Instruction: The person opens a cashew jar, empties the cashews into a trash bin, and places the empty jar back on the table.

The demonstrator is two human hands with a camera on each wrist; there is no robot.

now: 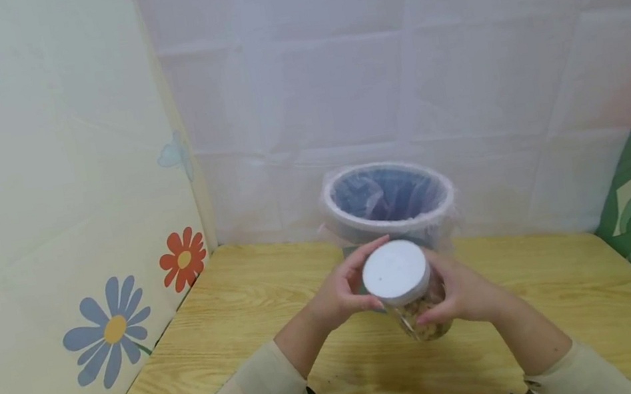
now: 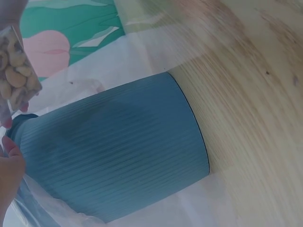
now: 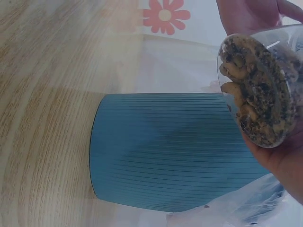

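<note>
A clear jar (image 1: 426, 331) with a round white lid (image 1: 395, 270) is held tilted above the table, between both hands. My left hand (image 1: 335, 294) grips the lid's left edge, its thumb at the near side and fingers reaching round the far side. My right hand (image 1: 469, 288) holds the jar's body from the right, thumb across the near side. Through the jar's bottom (image 3: 258, 90) in the right wrist view, cashews and dark crumbly bits show. Pale cashews (image 2: 18, 75) also show through the jar wall in the left wrist view.
Just behind the jar stands a ribbed blue bin (image 2: 113, 146) with a white rim (image 1: 380, 223) and a thin clear liner bag (image 3: 236, 203). The wood-grain table (image 1: 257, 299) meets a white cloth backdrop (image 1: 301, 91). Flower-printed panels stand at left and right.
</note>
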